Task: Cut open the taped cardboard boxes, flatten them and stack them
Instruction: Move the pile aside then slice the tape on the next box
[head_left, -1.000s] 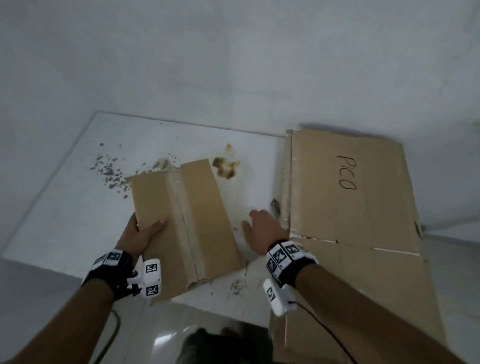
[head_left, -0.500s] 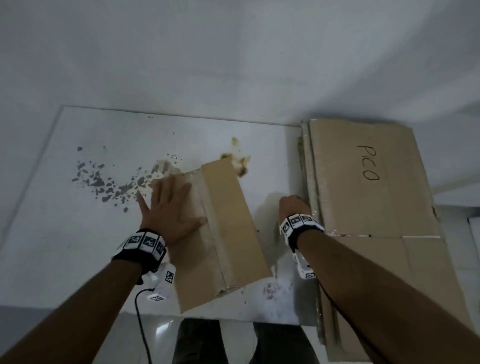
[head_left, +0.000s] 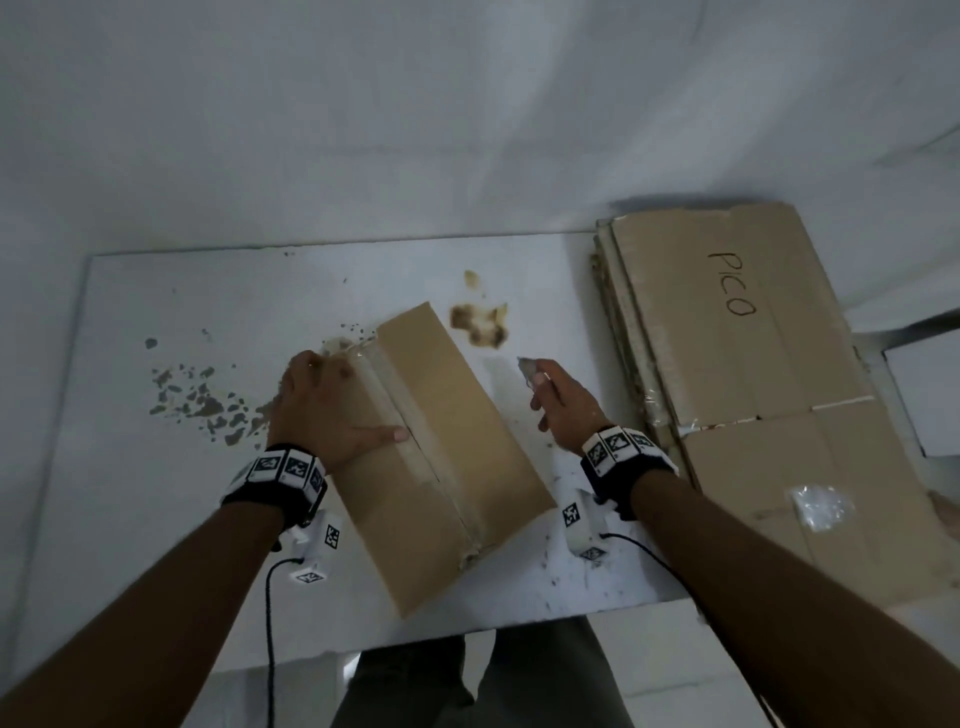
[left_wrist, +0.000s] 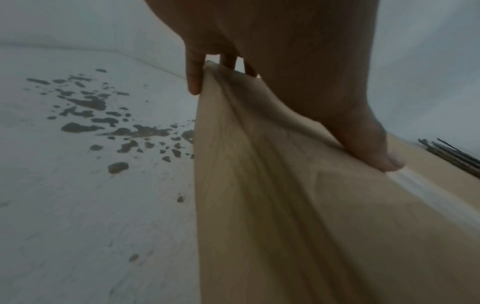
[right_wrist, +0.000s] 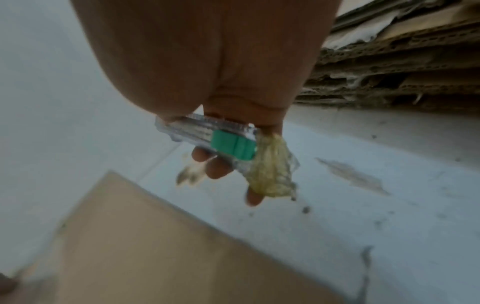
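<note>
Left hand (head_left: 317, 410) flat on taped box (head_left: 447, 467), fingers (left_wrist: 193, 78) curled over its far edge. Right hand (head_left: 563, 402) fingers clamped on cutter (right_wrist: 221, 139); green slider seen only in wrist view.

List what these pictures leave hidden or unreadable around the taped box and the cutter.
- Blade of the clear utility knife with green slider: right wrist view, blurred; yellowish crumpled tape covers its end.
- Far left corner of the small brown taped cardboard box: head view, under the left hand.
- Lower layers of the flattened cardboard stack: covered by the top sheet.
</note>
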